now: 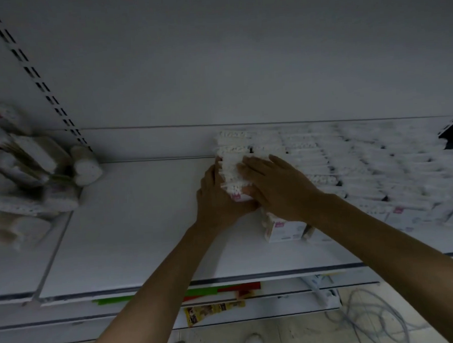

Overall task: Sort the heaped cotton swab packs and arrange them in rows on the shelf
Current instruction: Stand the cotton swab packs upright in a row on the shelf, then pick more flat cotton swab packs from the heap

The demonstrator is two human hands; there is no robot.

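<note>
Both of my hands press on a row of white cotton swab packs [233,168] standing on edge on the white shelf [134,228]. My left hand [216,198] holds the row's left side and front end. My right hand [276,184] lies flat over its top and right side. More packs [364,169] stand in neat rows to the right, reaching the back wall. A loose heap of packs [29,181] lies blurred at the far left of the shelf.
A boxed pack [283,230] lies under my right forearm near the shelf's front. A slotted upright [34,74] runs up the back wall. Lower shelves hold coloured items [214,309]. Cables [372,318] lie on the floor at the right.
</note>
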